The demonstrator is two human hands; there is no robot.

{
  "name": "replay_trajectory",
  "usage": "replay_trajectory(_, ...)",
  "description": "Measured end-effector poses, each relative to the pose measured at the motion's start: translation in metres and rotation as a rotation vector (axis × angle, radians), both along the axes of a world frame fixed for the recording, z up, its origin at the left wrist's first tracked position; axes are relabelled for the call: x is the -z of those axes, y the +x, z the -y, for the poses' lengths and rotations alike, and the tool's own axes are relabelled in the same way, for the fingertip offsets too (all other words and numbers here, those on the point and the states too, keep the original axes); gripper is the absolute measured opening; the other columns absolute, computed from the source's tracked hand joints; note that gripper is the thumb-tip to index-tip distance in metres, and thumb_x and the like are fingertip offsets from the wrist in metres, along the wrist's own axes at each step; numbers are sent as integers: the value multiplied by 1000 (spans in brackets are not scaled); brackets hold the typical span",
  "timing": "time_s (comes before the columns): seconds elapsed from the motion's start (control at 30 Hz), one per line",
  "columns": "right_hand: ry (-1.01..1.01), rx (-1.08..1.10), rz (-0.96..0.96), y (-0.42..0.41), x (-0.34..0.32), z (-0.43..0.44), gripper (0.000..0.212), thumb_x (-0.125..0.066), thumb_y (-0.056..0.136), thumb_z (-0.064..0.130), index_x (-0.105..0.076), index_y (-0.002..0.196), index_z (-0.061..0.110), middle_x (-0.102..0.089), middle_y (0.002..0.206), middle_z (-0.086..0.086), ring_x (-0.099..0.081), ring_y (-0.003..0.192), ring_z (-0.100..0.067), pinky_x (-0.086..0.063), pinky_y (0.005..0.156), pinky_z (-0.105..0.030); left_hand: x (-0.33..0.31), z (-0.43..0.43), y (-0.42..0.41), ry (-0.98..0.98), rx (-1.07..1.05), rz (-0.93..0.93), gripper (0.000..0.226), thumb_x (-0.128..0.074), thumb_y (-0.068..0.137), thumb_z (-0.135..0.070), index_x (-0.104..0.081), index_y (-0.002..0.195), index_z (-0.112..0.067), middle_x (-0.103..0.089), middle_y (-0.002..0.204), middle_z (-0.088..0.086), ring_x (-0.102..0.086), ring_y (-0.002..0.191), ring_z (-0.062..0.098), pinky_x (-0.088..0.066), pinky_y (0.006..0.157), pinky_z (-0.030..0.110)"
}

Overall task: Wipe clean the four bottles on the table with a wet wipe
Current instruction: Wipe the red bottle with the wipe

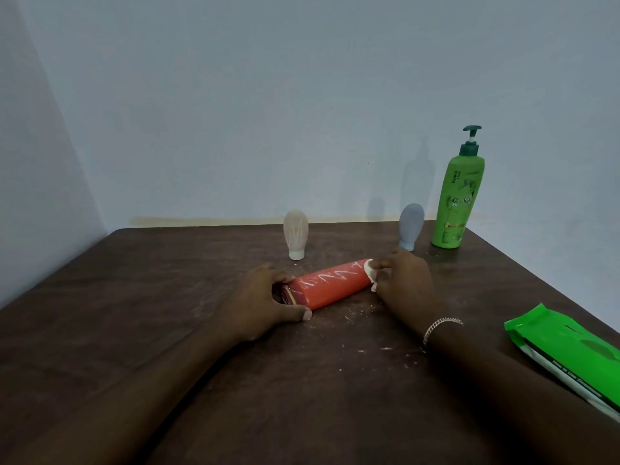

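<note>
Lying flat on the table (134, 297), the red bottle (330, 285) is gripped at its cap end by the left hand (261, 300); the right hand (407, 280) pinches a white wipe (370, 273) against its base.

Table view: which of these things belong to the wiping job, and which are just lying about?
Belong to the job:
- red bottle, lying down, white streaks on it
- wet wipe in right hand
- left hand steadying the bottle's cap end
- green pump bottle
- blue bottle
- clear bottle
- green wipe pack

Lying about:
- white crumbs on the table
</note>
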State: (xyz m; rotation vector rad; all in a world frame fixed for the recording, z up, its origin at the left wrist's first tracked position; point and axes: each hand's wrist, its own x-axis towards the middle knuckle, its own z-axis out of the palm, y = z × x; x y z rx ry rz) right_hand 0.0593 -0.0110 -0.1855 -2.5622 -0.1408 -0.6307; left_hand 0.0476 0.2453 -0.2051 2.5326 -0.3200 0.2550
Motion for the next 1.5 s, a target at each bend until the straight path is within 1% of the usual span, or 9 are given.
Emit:
replay_trajectory(0.23, -104, -335, 0, -34, 2, -51, 30, -54, 95, 17, -65, 124, 17, -56, 117, -2, -57, 104, -16, -46, 87, -25, 3, 0, -1, -46, -14, -32, 83, -86, 61, -58, -58, 132, -25, -62, 122, -8, -56, 97, 3, -47, 75, 21)
replay_trajectory(0.5, -65, -47, -3, -11, -4, -11, 24, -56, 88, 9, -73, 106, 10, -57, 103, -9, -58, 94, -23, -42, 74, -29, 0, 0, -4, -32, -9, -17, 84, -84, 60, -63, -57, 132, -28, -60, 120, -12, -56, 98, 1, -51, 81, 24)
replay_trajectory(0.6, -94, -245, 4, -30, -1, -36, 30, -51, 96, 16, -65, 122, 16, -55, 115, -4, -52, 99, -13, -40, 81, -21, -2, 1, -9, -16, -15, -2, 79, -85, 62, -58, -56, 130, -28, -59, 118, -12, -55, 99, 3, -50, 82, 24)
replay_trajectory(0.77, -152, -482, 66, -40, 1, -65, 39, -63, 89, 16, -61, 128, 12, -55, 117, -4, -55, 101, -16, -48, 91, -29, -9, 7, -17, 52, 18, 110, 60, -86, 66, -52, -59, 115, -29, -59, 101, -14, -55, 87, 3, -43, 68, 18)
replay_trajectory(0.93, -155, -443, 178, -35, -7, -66, 37, -66, 85, 17, -63, 121, 14, -54, 112, -3, -54, 101, -18, -51, 88, -37, -16, 14, -21, 161, 137, 190, 58, -83, 72, -46, -50, 119, -33, -48, 105, -19, -49, 93, 2, -43, 78, 20)
replay_trajectory(1.1, -341, -509, 184, -45, 5, -62, 31, -65, 84, 18, -64, 115, 10, -54, 108, -6, -54, 97, -21, -51, 77, -33, -13, 8, -17, 82, 30, 94, 55, -87, 62, -52, -59, 105, -32, -59, 97, -15, -57, 86, 3, -51, 74, 28)
replay_trajectory(1.23, -393, -522, 194, -44, 7, -62, 20, -67, 85, 16, -68, 104, 9, -57, 100, -5, -57, 91, -22, -46, 72, -30, -14, 9, -18, 93, 15, 110, 52, -88, 63, -52, -58, 99, -31, -55, 89, -17, -53, 80, 1, -42, 66, 22)
replay_trajectory(1.33, -295, -481, 191, -39, 3, -59, 33, -69, 83, 16, -66, 116, 11, -59, 110, -6, -56, 99, -19, -50, 85, -32, -19, 16, -25, 195, 58, 169, 56, -83, 72, -48, -56, 115, -27, -51, 101, -17, -50, 91, 3, -40, 75, 19)
replay_trajectory(1.5, -205, -344, 235, -33, -7, -58, 20, -64, 83, 19, -67, 102, 13, -53, 100, -2, -52, 90, -17, -50, 79, -35, -23, 24, -32, 384, 122, 279, 63, -73, 84, -50, -47, 135, -24, -50, 132, -5, -44, 115, 8, -38, 96, 24)
